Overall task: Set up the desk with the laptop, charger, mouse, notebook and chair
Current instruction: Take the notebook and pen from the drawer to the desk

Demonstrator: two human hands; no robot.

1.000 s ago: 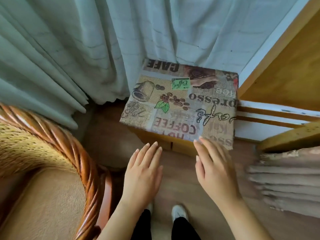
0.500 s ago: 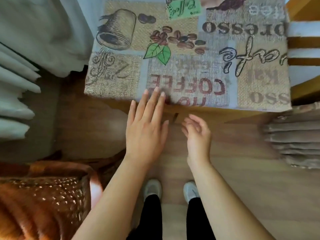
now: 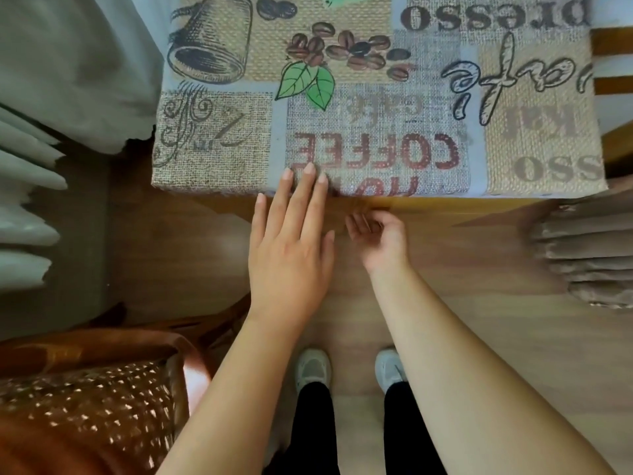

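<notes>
A small desk [image 3: 534, 108] covered with a coffee-print cloth fills the top of the head view. My left hand [image 3: 291, 245] is flat and spread, its fingertips resting on the cloth at the desk's front edge. My right hand [image 3: 380, 238] sits lower, under the front edge, palm turned up with fingers curled near the wooden side of the desk; it holds nothing that I can see. A brown wicker chair [image 3: 89, 399] stands at the lower left, close to my left arm. No laptop, charger, mouse or notebook is in view.
Pale curtains [image 3: 58, 108] hang at the left of the desk. Folded brown fabric [image 3: 589, 252] lies at the right edge. A wooden frame [image 3: 613, 46] stands right of the desk. My feet in light shoes [image 3: 313, 368] stand on the wooden floor [image 3: 496, 303].
The view has closed in and tilted down over the desk. My left hand reached onto the cloth's front edge, and my right hand dropped below the edge and turned palm up.
</notes>
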